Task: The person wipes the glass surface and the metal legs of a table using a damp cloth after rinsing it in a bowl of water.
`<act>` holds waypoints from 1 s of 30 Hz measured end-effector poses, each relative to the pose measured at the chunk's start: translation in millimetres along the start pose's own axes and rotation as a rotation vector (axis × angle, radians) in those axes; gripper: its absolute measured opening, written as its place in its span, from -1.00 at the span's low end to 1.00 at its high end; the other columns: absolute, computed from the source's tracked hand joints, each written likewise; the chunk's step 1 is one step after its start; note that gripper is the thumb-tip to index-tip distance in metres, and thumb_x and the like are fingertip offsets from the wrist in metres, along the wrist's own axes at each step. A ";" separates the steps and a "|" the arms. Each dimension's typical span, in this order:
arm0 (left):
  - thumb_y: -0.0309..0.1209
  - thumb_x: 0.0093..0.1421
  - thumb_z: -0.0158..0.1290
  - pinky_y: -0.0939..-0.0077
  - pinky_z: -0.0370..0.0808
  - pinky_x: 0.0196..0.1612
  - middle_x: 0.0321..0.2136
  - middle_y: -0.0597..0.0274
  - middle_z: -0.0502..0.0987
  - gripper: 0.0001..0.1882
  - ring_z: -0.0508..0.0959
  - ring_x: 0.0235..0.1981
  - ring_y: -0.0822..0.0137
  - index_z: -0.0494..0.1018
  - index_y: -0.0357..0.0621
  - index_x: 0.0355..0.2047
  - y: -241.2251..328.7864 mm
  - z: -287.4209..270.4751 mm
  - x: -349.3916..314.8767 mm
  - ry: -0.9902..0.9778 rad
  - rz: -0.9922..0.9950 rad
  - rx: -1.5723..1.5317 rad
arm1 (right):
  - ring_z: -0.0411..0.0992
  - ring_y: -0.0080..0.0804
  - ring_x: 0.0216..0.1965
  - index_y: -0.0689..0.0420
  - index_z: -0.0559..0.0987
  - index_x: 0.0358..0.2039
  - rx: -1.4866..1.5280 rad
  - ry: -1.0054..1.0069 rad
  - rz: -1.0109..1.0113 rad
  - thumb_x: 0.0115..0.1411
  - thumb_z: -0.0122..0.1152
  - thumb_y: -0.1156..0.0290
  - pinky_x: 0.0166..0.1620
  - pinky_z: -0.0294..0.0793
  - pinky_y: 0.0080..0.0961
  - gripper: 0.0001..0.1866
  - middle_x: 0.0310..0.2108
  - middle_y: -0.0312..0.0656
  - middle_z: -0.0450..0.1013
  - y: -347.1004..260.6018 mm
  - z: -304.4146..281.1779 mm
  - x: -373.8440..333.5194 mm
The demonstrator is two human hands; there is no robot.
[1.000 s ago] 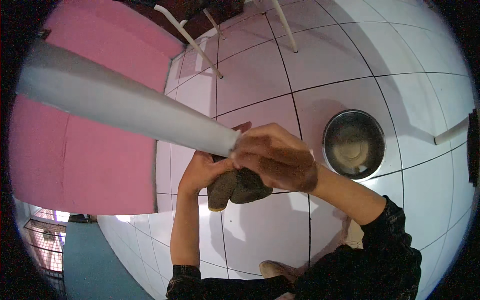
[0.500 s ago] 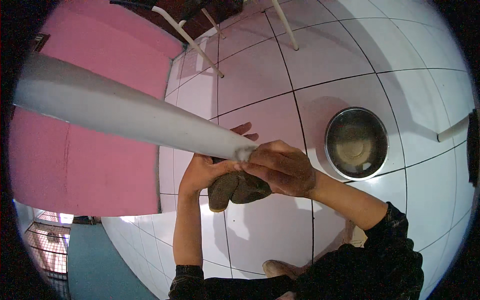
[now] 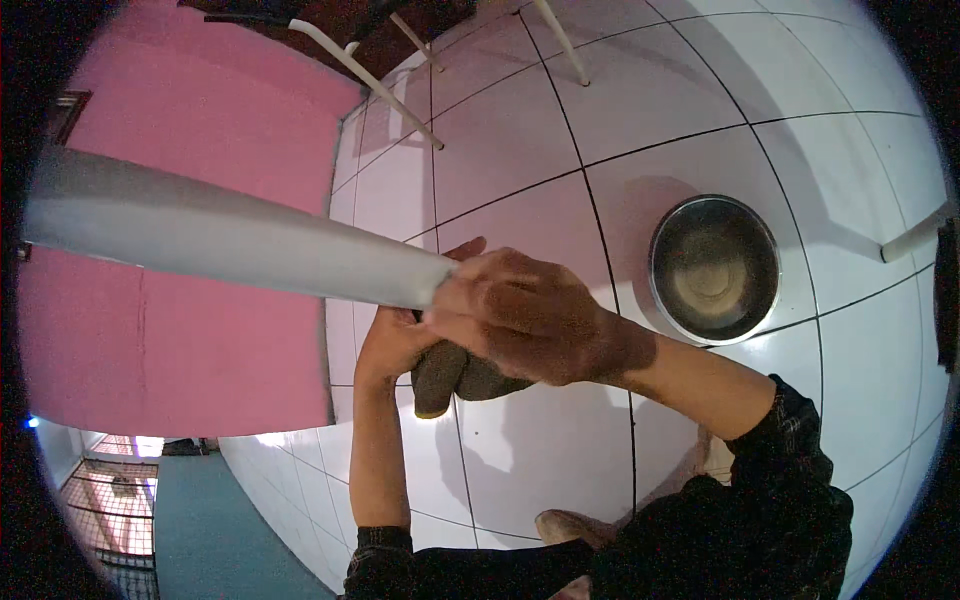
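Note:
A long pale grey pole (image 3: 230, 225) slants in from the left and narrows toward my hands. My left hand (image 3: 392, 345) is closed around its narrow end, the thumb side near me and fingertips showing past the far side. My right hand (image 3: 530, 315) presses curled fingers against the same end; they are slightly blurred, and whatever they may hold is hidden. Below both hands juts a dark olive-brown lobed piece (image 3: 440, 385) with a pale yellowish edge. Its upper part is covered by my hands, so I cannot tell how it joins the pole.
To the right, a round metal basin (image 3: 714, 270) with liquid in it stands on the white tiled floor (image 3: 520, 200). Pale furniture legs (image 3: 375, 85) are at the far side. A pink wall (image 3: 230, 360) lies left; my foot (image 3: 565, 525) shows below.
My right hand has shifted left along the pole's end and covers a grey smudge seen there before. My left hand keeps its hold. The whole view has shifted slightly.

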State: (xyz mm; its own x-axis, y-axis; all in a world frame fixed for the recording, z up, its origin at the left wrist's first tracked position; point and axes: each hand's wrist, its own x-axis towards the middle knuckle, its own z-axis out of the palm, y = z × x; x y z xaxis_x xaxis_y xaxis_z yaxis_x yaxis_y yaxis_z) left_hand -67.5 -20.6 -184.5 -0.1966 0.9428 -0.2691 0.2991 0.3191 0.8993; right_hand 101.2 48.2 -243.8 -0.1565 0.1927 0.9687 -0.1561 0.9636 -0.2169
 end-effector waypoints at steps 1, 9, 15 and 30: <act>-0.37 -0.09 0.33 0.28 0.39 0.08 0.08 0.06 0.37 -0.44 0.43 0.02 0.20 0.39 -0.28 -0.08 2.0 3.2 0.5 -0.011 0.018 -0.026 | 0.44 -0.32 -0.23 0.10 0.50 -0.16 0.046 0.020 -0.023 -0.05 0.28 0.53 -0.18 0.56 -0.38 -0.63 -0.28 -0.30 0.37 -0.2 0.0 7.2; -0.35 -0.01 0.28 0.29 0.39 0.09 0.11 0.03 0.34 -0.45 0.42 0.04 0.19 0.35 -0.33 -0.05 2.2 1.6 1.3 -0.178 0.200 -0.133 | 0.43 -0.33 -0.25 0.15 0.52 -0.26 0.102 0.057 0.065 -0.10 0.31 0.54 -0.17 0.57 -0.40 -0.68 -0.34 -0.30 0.35 3.6 3.8 0.1; -0.36 -0.02 0.28 0.29 0.41 0.07 0.09 0.03 0.36 -0.44 0.44 0.02 0.19 0.36 -0.34 -0.06 8.6 6.1 -2.4 -0.126 0.180 -0.077 | 0.42 -0.34 -0.22 0.17 0.53 -0.28 0.049 0.006 0.073 -0.13 0.32 0.58 -0.15 0.57 -0.40 -0.68 -0.32 -0.29 0.35 -0.9 2.1 -23.9; -0.44 -0.07 0.29 0.23 0.37 0.12 0.15 -0.03 0.27 -0.45 0.36 0.12 0.08 0.35 -0.35 -0.07 1.7 3.3 -0.2 -0.089 0.158 0.069 | 0.42 -0.22 -0.26 0.15 0.47 -0.25 0.187 0.047 0.163 -0.11 0.24 0.55 -0.16 0.51 -0.33 -0.67 -0.31 -0.18 0.41 3.2 3.9 -14.4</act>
State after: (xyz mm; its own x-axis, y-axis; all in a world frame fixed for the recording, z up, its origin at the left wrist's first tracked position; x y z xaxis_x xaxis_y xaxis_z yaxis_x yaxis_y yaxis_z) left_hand -63.9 -19.9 -184.1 -0.0596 0.9856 -0.1582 0.3837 0.1690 0.9079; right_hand 99.2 47.7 -258.9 -0.1494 0.3555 0.9227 -0.3114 0.8688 -0.3851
